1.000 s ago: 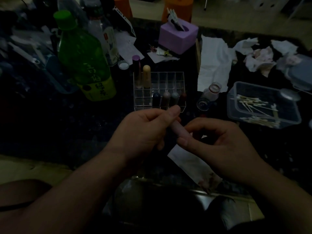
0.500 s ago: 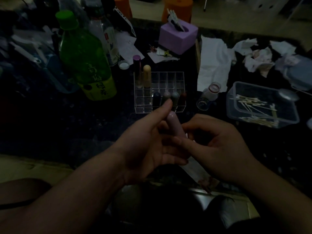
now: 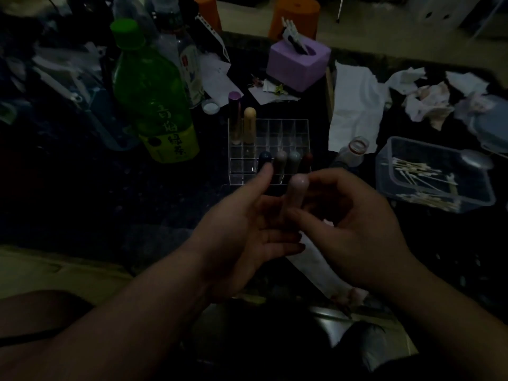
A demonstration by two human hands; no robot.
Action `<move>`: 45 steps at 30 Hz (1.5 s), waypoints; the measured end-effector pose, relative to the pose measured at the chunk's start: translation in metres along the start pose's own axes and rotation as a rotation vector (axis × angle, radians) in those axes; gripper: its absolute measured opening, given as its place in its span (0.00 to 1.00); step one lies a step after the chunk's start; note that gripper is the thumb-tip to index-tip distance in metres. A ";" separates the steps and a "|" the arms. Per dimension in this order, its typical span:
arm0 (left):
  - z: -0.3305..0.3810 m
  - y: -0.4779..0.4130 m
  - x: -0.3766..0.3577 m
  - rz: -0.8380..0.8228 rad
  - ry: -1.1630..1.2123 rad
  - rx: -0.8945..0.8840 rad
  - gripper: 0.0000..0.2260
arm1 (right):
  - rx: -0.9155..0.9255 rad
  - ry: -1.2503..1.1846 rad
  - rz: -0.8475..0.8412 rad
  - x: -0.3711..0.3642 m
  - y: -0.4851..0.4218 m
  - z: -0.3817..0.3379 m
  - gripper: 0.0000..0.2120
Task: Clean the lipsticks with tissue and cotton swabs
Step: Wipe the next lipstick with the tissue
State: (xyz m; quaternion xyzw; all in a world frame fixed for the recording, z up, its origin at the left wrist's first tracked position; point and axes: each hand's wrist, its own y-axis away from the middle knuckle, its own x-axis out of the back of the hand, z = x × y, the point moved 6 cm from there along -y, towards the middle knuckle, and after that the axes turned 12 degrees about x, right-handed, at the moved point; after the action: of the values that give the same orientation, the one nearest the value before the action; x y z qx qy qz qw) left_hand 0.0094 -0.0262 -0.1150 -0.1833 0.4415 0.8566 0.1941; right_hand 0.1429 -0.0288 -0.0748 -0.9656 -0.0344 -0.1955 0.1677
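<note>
My right hand holds a pale pink capped lipstick upright between thumb and fingers. My left hand is beside it, palm up, fingers spread, thumb raised, holding nothing. A used tissue with pink stains lies on the dark table under both hands. Behind them a clear acrylic organizer holds several lipsticks: a purple-capped one and a beige one at the back left, four dark and grey ones along the front row. A clear box of cotton swabs sits to the right.
A green bottle and a clear bottle stand at the left. A purple tissue box is behind the organizer. A flat white tissue and crumpled used tissues lie at the back right. A small jar lies beside the swab box.
My left hand let go of the pink lipstick and opened, palm up. My right hand now holds the lipstick alone and has stood it upright, a little to the right.
</note>
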 end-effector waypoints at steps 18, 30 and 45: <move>-0.003 0.010 0.015 0.022 -0.124 -0.136 0.11 | -0.164 -0.234 0.025 -0.003 -0.016 0.008 0.17; 0.048 0.020 0.064 0.496 0.031 -0.361 0.13 | 0.203 0.408 0.034 -0.017 -0.085 -0.006 0.12; 0.057 0.021 0.067 0.423 0.199 -0.288 0.15 | 0.342 0.622 -0.160 -0.051 -0.108 0.031 0.12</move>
State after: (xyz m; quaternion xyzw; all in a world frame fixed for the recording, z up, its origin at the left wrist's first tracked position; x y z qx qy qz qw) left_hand -0.0661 0.0208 -0.1022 -0.1962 0.3604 0.9099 -0.0617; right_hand 0.0932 0.0832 -0.0878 -0.8123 -0.0896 -0.4837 0.3133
